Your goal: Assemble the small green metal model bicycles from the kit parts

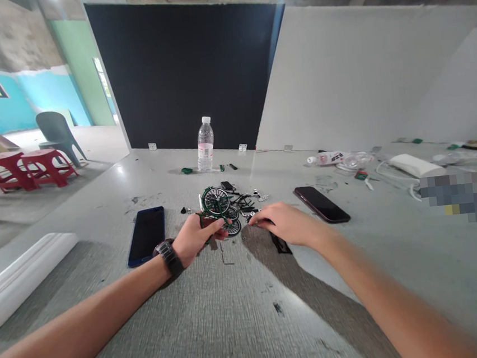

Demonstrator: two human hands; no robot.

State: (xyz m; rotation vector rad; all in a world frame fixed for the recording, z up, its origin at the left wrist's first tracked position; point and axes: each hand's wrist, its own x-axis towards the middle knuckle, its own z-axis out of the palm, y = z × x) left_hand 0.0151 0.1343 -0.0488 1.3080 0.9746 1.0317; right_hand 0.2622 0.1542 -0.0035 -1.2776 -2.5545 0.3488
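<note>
A small green model bicycle (216, 202) with spoked wheels stands on the grey table (243, 313). My left hand (194, 238), with a black watch on the wrist, is closed around the bicycle's lower frame. My right hand (285, 223) lies just right of it, fingers pinched at a tiny part I cannot make out, beside a loose black wheel (232, 227). Several small black parts (243, 201) lie scattered behind the bicycle. A flat black piece (280, 245) lies under my right hand.
A dark-blue phone (146, 234) lies to the left, another dark phone (321, 204) to the right. A water bottle (205, 144) stands behind. A white moulding (15, 276) rests at the left edge. Cables and clutter (410, 165) fill the far right. Red stools (30, 168) stand beyond.
</note>
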